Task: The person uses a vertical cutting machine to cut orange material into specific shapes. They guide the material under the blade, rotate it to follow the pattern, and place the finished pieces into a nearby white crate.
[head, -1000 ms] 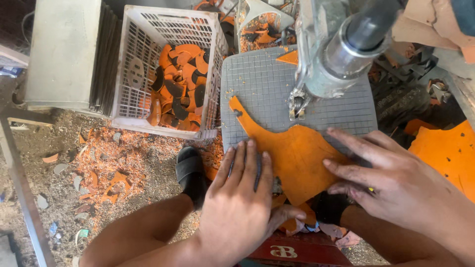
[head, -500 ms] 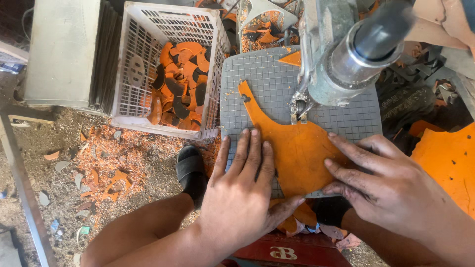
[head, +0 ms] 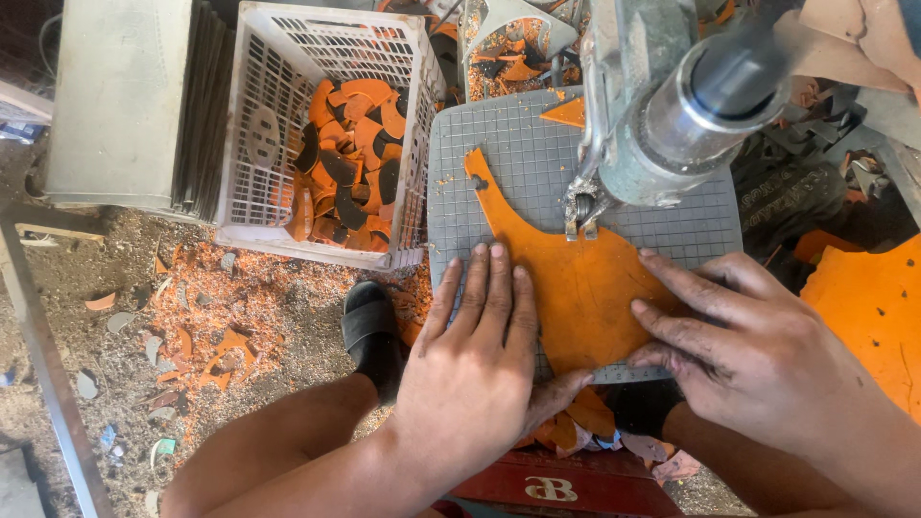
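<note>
**A:** Gripping anything with the left hand?

**B:** Nothing gripped. Laid flat, fingers straight and slightly fanned, pressing on the orange sheet at its 7 o'clock edge.

**A:** And the right hand?

**B:** Same: opened out, fingertips spread on the sheet's 4 o'clock edge, closed around nothing.

**A:** Where exactly, that sheet?

**B:** Flat on the gridded tabletop, with a narrow tongue running off toward 11 o'clock. Tucked at 12 o'clock against the small metal foot of the machine head.

**A:** Much done already, judging by the surroundings?

**B:** Quite a lot, apparently. At 10 o'clock, a white crate well filled with cut curved pieces, orange and dark. At 8 o'clock, on the floor, a scatter of orange scraps beside a black sandal.

**A:** And left over?

**B:** Most of this sheet, by the look of it: irregular outline, wide body uncut between the two hands. Also another orange sheet lying at 3 o'clock, largely whole as far as visible. Hard to tell whether actually cutting at the foot right now.
</note>
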